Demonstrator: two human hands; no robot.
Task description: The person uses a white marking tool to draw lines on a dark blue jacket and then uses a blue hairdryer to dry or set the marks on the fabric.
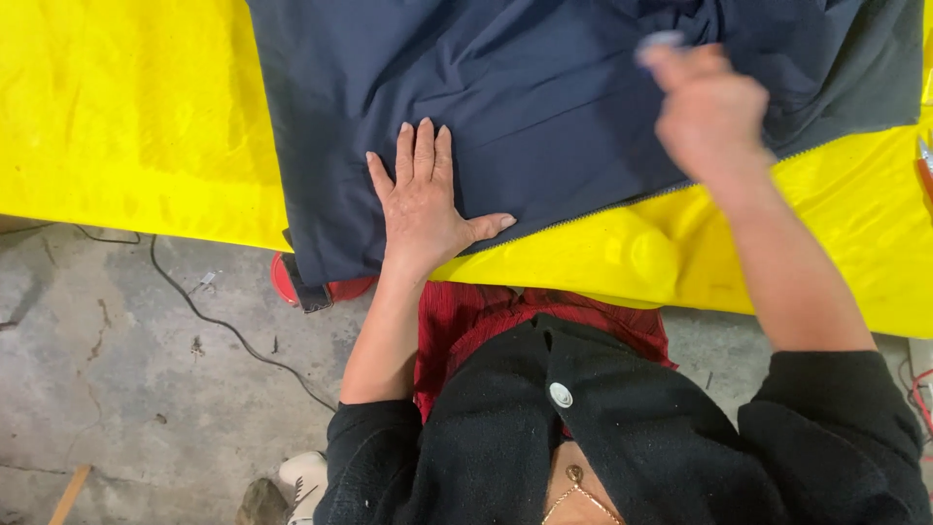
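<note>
A dark navy garment [544,87] lies spread over a table covered in bright yellow sheeting [136,117]; a zipper edge runs along its lower right side. My left hand [423,199] rests flat on the garment near its lower edge, fingers together and stretched out, thumb apart. My right hand [709,112] is raised over the cloth further right, blurred, its fingers pinched on a small pale object [663,41] that I cannot make out clearly.
The garment's lower left corner hangs over the table's front edge above a red object [287,282] on the concrete floor. A black cable [224,321] trails across the floor. A red-handled tool [923,165] lies at the right edge.
</note>
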